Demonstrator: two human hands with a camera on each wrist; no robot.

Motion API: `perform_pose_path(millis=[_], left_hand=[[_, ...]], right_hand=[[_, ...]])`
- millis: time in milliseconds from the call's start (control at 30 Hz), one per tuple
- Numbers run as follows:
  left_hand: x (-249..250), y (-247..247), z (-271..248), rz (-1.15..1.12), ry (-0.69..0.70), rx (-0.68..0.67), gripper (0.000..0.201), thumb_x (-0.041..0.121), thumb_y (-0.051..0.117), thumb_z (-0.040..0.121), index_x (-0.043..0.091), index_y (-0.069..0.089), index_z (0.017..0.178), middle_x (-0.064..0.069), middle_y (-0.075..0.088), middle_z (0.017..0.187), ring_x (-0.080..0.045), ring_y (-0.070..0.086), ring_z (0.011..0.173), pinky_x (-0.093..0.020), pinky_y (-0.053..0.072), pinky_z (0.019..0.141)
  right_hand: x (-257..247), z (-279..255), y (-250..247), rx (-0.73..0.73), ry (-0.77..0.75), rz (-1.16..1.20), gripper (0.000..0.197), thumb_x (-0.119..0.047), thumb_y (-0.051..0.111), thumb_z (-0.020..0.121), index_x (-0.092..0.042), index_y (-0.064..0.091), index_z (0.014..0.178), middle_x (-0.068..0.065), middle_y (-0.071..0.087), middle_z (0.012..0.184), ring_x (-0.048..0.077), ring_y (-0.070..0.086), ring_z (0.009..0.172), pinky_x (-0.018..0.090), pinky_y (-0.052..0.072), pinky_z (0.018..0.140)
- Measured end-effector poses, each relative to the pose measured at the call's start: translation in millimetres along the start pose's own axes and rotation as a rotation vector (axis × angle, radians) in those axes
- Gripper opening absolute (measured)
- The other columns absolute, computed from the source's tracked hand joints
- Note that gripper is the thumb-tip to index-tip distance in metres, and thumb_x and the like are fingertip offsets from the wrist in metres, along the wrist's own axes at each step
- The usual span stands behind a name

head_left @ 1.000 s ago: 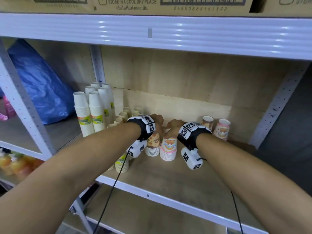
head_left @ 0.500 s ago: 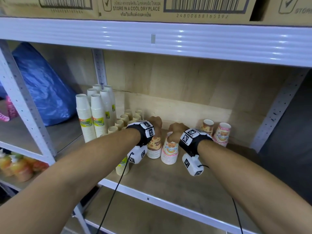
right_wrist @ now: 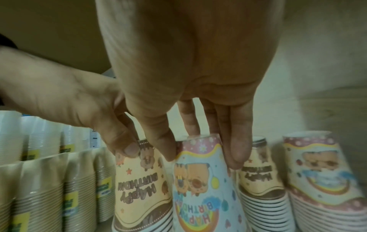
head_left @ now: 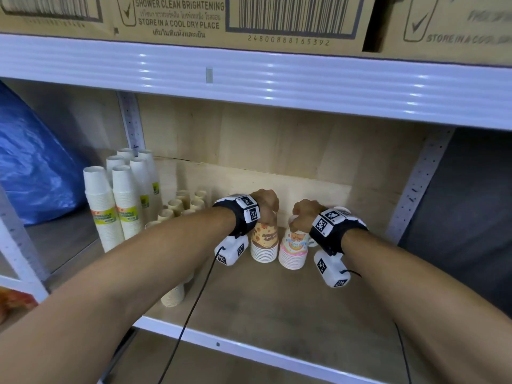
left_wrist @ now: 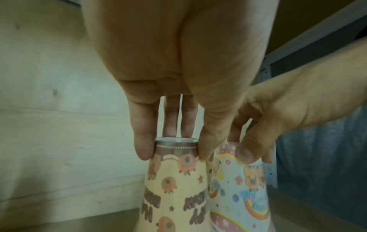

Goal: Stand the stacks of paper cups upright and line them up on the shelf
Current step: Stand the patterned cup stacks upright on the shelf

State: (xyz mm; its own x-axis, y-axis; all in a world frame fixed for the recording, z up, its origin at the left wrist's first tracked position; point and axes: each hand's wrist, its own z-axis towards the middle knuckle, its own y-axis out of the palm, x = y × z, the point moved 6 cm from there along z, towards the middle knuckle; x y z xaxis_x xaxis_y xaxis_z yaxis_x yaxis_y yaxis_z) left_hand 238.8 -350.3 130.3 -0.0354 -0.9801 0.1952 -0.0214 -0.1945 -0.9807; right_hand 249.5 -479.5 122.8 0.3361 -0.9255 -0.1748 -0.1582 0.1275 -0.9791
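Two stacks stand side by side, mouths down, mid-shelf (head_left: 277, 306): my left hand (head_left: 264, 202) pinches the top of the orange birthday-cup stack (head_left: 264, 242), and my right hand (head_left: 304, 214) pinches the pink birthday-cup stack (head_left: 294, 249) touching it.

Both arms reach forward, side by side. Left hand (head_left: 265, 202) points down – fingertips (left_wrist: 142, 150) pinch a cup top. Right hand (head_left: 304, 213) same (fingers curled).

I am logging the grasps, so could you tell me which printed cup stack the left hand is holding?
The left hand grips the orange-and-brown stack; the pink rainbow stack beside it is in the right hand.
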Motion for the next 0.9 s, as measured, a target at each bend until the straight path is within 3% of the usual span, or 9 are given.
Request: perform_pose_path(millis=[100,167,267,367,500,600,667,767,900], left_hand=[[23.7,3.8,7.6,-0.043,0.076,-0.046,0.038,0.015,0.071,0.084,0.012,0.066,0.121,-0.004,0.066,0.120,-0.020,0.066,0.104,-0.023,0.053,0.077],[37.1,4.8,14.3,-0.059,0.118,-0.044,0.039,0.018,0.068,0.086,0.016,0.064,0.125,-0.005,0.063,0.126,-0.022,0.062,0.111,-0.024,0.050,0.083],[52.6,11.7,29.0,-0.061,0.177,-0.020,0.040,0.018,0.064,0.088,0.017,0.062,0.128,-0.004,0.060,0.131,-0.023,0.059,0.115,-0.024,0.047,0.085],[70.4,19.5,40.7,-0.041,0.234,-0.030,0.034,0.015,0.061,0.089,0.015,0.067,0.123,-0.004,0.065,0.122,-0.023,0.062,0.105,-0.023,0.044,0.077],[86.7,31.5,54.8,-0.010,0.284,-0.051,0.023,0.016,0.059,0.090,0.012,0.071,0.109,-0.008,0.068,0.105,-0.023,0.062,0.089,-0.027,0.046,0.069],[95.2,39.9,65.0,0.027,0.307,-0.057,0.017,0.017,0.059,0.088,0.009,0.068,0.100,-0.004,0.061,0.089,-0.021,0.059,0.080,-0.027,0.044,0.064],[99.1,43.4,70.2,0.044,0.308,-0.061,0.018,0.022,0.059,0.086,0.011,0.066,0.098,-0.004,0.062,0.088,-0.023,0.062,0.079,-0.028,0.045,0.062],[103.1,49.1,76.5,0.066,0.319,-0.089,0.020,0.025,0.062,0.083,0.015,0.066,0.100,-0.003,0.062,0.089,-0.022,0.059,0.076,-0.030,0.051,0.064],[105.7,55.3,80.8,0.068,0.329,-0.123,0.023,0.025,0.062,0.083,0.019,0.067,0.105,-0.002,0.062,0.094,-0.022,0.061,0.082,-0.031,0.053,0.068]], right_hand=[[23.7,-2.8,-6.7,-0.003,0.040,0.011,0.043,-0.033,0.068,0.072,-0.014,0.061,0.110,0.005,0.062,0.112,0.022,0.059,0.094,0.033,0.053,0.084],[39.2,-4.3,-10.7,0.008,0.053,0.010,0.034,-0.032,0.068,0.070,-0.018,0.060,0.099,0.001,0.064,0.106,0.022,0.062,0.092,0.032,0.053,0.081],[59.8,-6.2,-13.3,0.016,0.075,0.037,0.032,-0.026,0.067,0.073,-0.018,0.061,0.103,-0.005,0.062,0.105,0.024,0.065,0.096,0.028,0.051,0.076],[77.3,-7.1,-13.4,0.021,0.101,0.072,0.038,-0.020,0.065,0.073,-0.011,0.065,0.110,0.009,0.067,0.110,0.028,0.066,0.096,0.035,0.056,0.084],[98.2,-7.1,-11.6,0.062,0.138,0.057,0.030,-0.018,0.063,0.088,-0.007,0.062,0.116,0.010,0.062,0.118,0.029,0.061,0.110,0.028,0.047,0.083],[108.5,-3.5,-10.1,0.072,0.139,0.121,0.024,-0.021,0.061,0.088,-0.009,0.062,0.108,0.013,0.064,0.113,0.032,0.062,0.107,0.033,0.051,0.086],[110.2,-1.8,-10.9,0.068,0.149,0.135,0.023,-0.024,0.060,0.089,-0.011,0.063,0.108,0.011,0.064,0.113,0.030,0.062,0.107,0.031,0.049,0.085],[107.9,-0.5,-11.4,0.039,0.144,0.138,0.012,-0.022,0.063,0.084,-0.016,0.060,0.094,0.010,0.064,0.108,0.029,0.063,0.102,0.033,0.052,0.082],[109.6,4.3,-8.3,0.012,0.131,0.138,0.017,-0.024,0.063,0.074,-0.021,0.055,0.088,0.006,0.063,0.097,0.028,0.065,0.094,0.035,0.055,0.079]])
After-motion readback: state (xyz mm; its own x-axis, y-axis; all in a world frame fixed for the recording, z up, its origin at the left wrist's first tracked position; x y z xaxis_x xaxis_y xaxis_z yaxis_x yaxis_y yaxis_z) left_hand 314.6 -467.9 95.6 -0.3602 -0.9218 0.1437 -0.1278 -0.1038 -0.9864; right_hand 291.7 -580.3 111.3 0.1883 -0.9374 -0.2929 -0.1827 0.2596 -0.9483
